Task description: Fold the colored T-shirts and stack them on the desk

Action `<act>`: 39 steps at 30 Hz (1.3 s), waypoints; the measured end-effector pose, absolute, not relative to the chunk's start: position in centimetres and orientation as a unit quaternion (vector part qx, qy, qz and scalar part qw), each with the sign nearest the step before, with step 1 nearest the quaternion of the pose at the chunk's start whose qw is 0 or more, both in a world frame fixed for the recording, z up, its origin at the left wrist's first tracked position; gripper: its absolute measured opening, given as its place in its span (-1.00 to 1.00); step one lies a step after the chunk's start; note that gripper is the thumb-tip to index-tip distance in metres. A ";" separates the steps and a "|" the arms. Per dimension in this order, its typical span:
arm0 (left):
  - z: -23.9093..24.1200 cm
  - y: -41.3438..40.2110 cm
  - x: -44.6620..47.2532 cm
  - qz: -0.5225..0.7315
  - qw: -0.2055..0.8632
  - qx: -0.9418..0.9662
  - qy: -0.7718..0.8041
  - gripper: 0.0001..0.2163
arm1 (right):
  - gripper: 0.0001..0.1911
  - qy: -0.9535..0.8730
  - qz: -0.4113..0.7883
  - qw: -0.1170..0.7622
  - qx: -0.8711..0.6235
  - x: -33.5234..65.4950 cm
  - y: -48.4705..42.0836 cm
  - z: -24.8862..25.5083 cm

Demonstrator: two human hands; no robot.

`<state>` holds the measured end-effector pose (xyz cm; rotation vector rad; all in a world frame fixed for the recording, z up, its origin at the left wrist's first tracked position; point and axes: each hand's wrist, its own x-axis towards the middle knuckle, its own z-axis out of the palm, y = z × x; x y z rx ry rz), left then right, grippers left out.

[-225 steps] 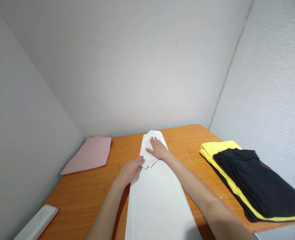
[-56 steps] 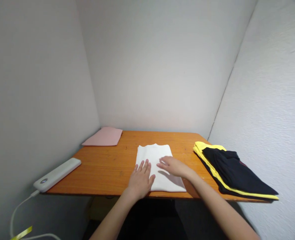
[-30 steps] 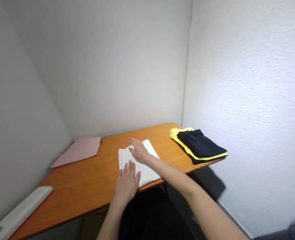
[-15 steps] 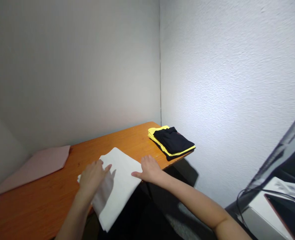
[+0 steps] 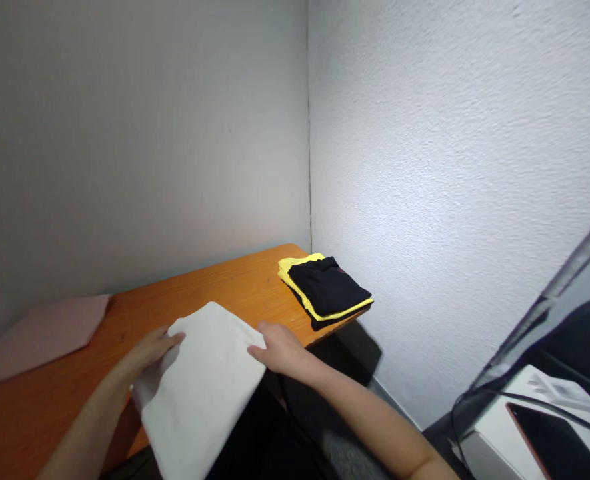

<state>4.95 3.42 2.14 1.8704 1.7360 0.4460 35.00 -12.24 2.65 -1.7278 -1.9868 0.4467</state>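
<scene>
The folded white cloth (image 5: 202,380) has slid further off the table (image 5: 235,283) edge. The left hand (image 5: 147,350) and right hand (image 5: 277,347) pinch its sides. Folding looks done; it hangs half off the table, not yet set anywhere.

Both hands have drawn the folded white cloth (image 5: 202,383) off the table (image 5: 235,283) edge.

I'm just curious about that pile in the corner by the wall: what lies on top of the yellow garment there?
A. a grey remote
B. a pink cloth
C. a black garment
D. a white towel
C: the black garment lies folded on the yellow garment, whose edge shows around it, on the orange table near the wall corner.
</scene>
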 end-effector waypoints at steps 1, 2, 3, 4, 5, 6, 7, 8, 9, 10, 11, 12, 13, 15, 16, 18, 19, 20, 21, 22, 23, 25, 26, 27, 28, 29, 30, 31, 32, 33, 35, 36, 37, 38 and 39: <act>2.6 3.2 5.7 0.174 0.278 0.703 0.632 -0.48 | -0.71 -0.717 0.178 0.267 -0.619 35.6 -12.5 3.0; 3.2 3.1 6.6 0.182 0.272 0.714 0.619 -0.47 | -0.75 -0.710 0.193 0.302 -0.607 36.3 -12.7 3.4; 3.9 3.0 7.7 0.187 0.258 0.730 0.605 -0.47 | -0.78 -0.702 0.206 0.340 -0.591 37.2 -12.9 3.9; 4.9 2.9 8.9 0.191 0.234 0.750 0.589 -0.48 | -0.80 -0.692 0.214 0.379 -0.575 38.2 -13.0 4.6; 6.1 2.9 10.3 0.196 0.203 0.770 0.572 -0.51 | -0.80 -0.681 0.216 0.418 -0.562 39.3 -13.2 5.3; 7.5 2.9 12.0 0.198 0.167 0.789 0.558 -0.53 | -0.79 -0.667 0.214 0.454 -0.551 40.6 -13.3 6.1; 9.3 2.8 13.9 0.201 0.130 0.803 0.545 -0.56 | -0.77 -0.651 0.208 0.487 -0.544 41.9 -13.4 7.0; 11.2 2.8 15.9 0.208 0.092 0.815 0.533 -0.59 | -0.74 -0.632 0.204 0.515 -0.541 43.4 -13.5 7.9; 13.2 2.7 18.2 0.205 0.057 0.821 0.530 -0.61 | -0.71 -0.611 0.202 0.542 -0.540 44.9 -13.6 8.8; 15.4 2.6 20.6 0.209 0.019 0.823 0.528 -0.61 | -0.68 -0.588 0.206 0.568 -0.538 46.4 -13.6 9.6; 17.5 2.5 23.1 0.217 -0.014 0.827 0.518 -0.60 | -0.65 -0.561 0.214 0.594 -0.535 48.0 -13.5 10.4; 19.4 2.3 25.5 0.228 -0.037 0.831 0.506 -0.60 | -0.61 -0.534 0.224 0.619 -0.531 49.5 -13.4 11.0; 21.0 2.0 27.9 0.243 -0.057 0.834 0.492 -0.62 | -0.58 -0.506 0.235 0.641 -0.527 51.0 -13.2 11.4; 22.8 1.1 32.0 0.294 -0.104 0.840 0.444 -0.66 | -0.51 -0.453 0.251 0.667 -0.536 53.8 -12.7 11.3; 22.9 0.5 33.6 0.312 -0.120 0.844 0.420 -0.67 | -0.48 -0.431 0.255 0.668 -0.550 55.1 -12.4 10.8; 21.3 -0.9 35.8 0.314 -0.122 0.863 0.378 -0.68 | -0.44 -0.398 0.252 0.650 -0.597 57.3 -11.7 8.8; 19.7 -1.8 36.4 0.298 -0.108 0.878 0.360 -0.68 | -0.43 -0.389 0.245 0.631 -0.625 58.2 -11.4 7.4; 17.7 -2.7 36.8 0.273 -0.088 0.894 0.344 -0.69 | -0.43 -0.384 0.236 0.610 -0.652 59.0 -11.2 5.9; 15.4 -3.7 36.9 0.245 -0.067 0.910 0.327 -0.68 | -0.44 -0.382 0.227 0.591 -0.673 59.5 -11.0 4.4; 13.0 -4.6 36.9 0.217 -0.049 0.923 0.315 -0.66 | -0.45 -0.383 0.220 0.576 -0.688 59.9 -10.9 3.0; 10.6 -5.4 36.7 0.189 -0.032 0.932 0.308 -0.63 | -0.46 -0.385 0.216 0.568 -0.695 60.2 -10.8 1.9; 6.9 -6.7 36.3 0.151 -0.008 0.943 0.296 -0.52 | -0.46 -0.391 0.211 0.564 -0.696 60.4 -10.6 0.7; 5.6 -7.1 36.1 0.145 -0.002 0.945 0.293 -0.47 | -0.44 -0.397 0.206 0.566 -0.692 60.5 -10.5 0.6; 4.9 -7.4 35.9 0.145 -0.001 0.946 0.291 -0.43 | -0.41 -0.404 0.200 0.572 -0.684 60.5 -10.5 0.8; 4.6 -7.5 35.8 0.150 -0.001 0.945 0.290 -0.42 | -0.38 -0.411 0.194 0.583 -0.673 60.7 -10.4 1.3; 4.7 -7.6 35.7 0.157 -0.001 0.945 0.288 -0.43 | -0.35 -0.416 0.188 0.597 -0.660 61.0 -10.3 1.9; 5.1 -7.6 35.7 0.162 0.000 0.945 0.285 -0.45 | -0.33 -0.420 0.182 0.611 -0.646 61.3 -10.2 2.6; 5.6 -7.6 35.8 0.169 0.002 0.945 0.281 -0.48 | -0.31 -0.421 0.175 0.622 -0.637 61.8 -10.1 3.3; 6.1 -7.6 35.9 0.176 0.004 0.945 0.276 -0.50 | -0.30 -0.423 0.169 0.623 -0.636 62.4 -10.1 3.8; 6.5 -7.7 36.1 0.181 0.006 0.945 0.273 -0.52 | -0.31 -0.430 0.167 0.607 -0.648 63.0 -10.1 4.3; 6.5 -8.0 36.6 0.178 0.006 0.946 0.270 -0.54 | -0.38 -0.448 0.159 0.515 -0.713 64.1 -10.2 4.6; 6.2 -8.4 36.9 0.171 0.002 0.947 0.271 -0.54 | -0.42 -0.458 0.136 0.449 -0.755 64.4 -10.1 4.6; 5.6 -8.8 37.1 0.164 -0.004 0.948 0.274 -0.55 | -0.45 -0.467 0.093 0.385 -0.791 64.5 -9.9 4.5; 5.0 -9.2 37.3 0.161 -0.014 0.947 0.278 -0.56 | -0.45 -0.479 0.039 0.332 -0.812 64.3 -9.5 4.3; 4.2 -9.7 37.6 0.162 -0.027 0.945 0.283 -0.57 | -0.45 -0.498 -0.014 0.300 -0.814 63.9 -8.8 4.0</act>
